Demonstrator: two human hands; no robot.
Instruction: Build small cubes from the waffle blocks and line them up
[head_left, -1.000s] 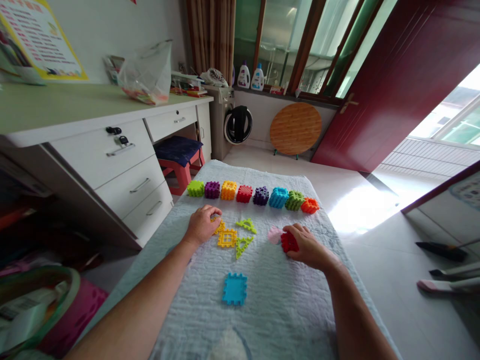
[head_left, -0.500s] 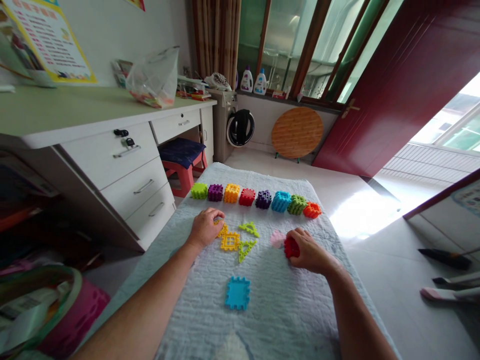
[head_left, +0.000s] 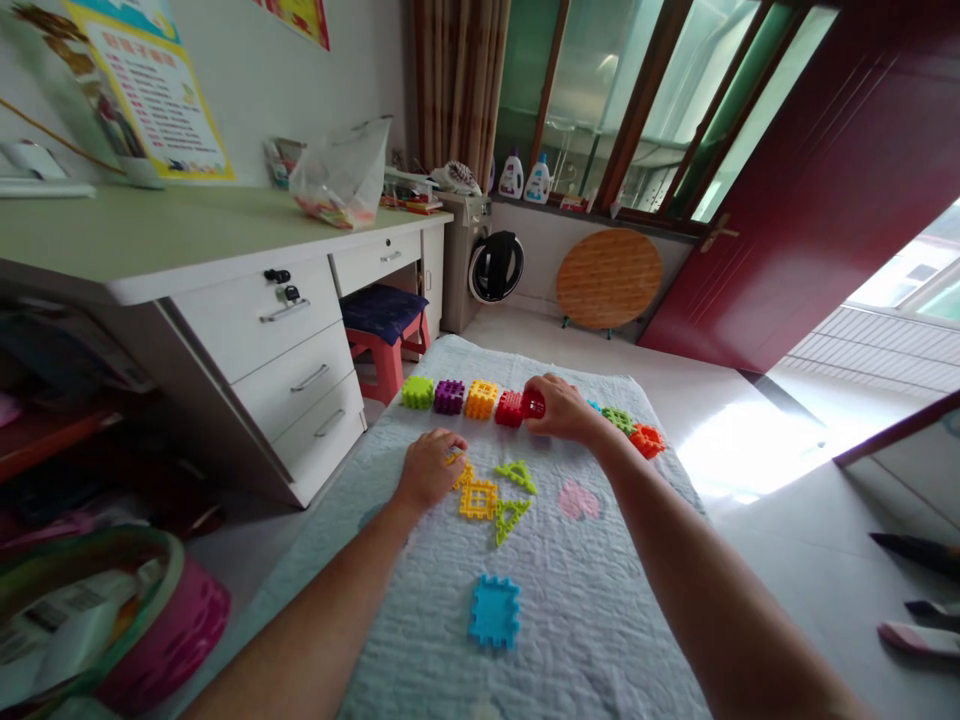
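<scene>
My right hand (head_left: 561, 408) is closed around a red interlocking block (head_left: 534, 404), right beside the red cube (head_left: 509, 408) in the row. It hides part of the row behind it. My left hand (head_left: 430, 468) rests on the cloth, fingers curled over a yellow interlocking piece (head_left: 463, 476) that they partly cover. Touching or close to that piece lies a yellow square frame (head_left: 478, 499). Two green triangular pieces (head_left: 516, 476) are just to its right. Nearer to me a blue square plate (head_left: 495, 611) lies flat.
The row also holds a lime cube (head_left: 418, 392), a purple cube (head_left: 449, 397), a yellow cube (head_left: 481, 399), a green cube (head_left: 619, 420) and an orange block (head_left: 647, 441). A quilted cloth (head_left: 600, 600) covers the table. A white-drawered desk (head_left: 255, 330) stands to the left.
My right hand has carried the red block forward and left to the row's red cube. My left hand stays at the yellow piece. The camera view has shifted slightly.
</scene>
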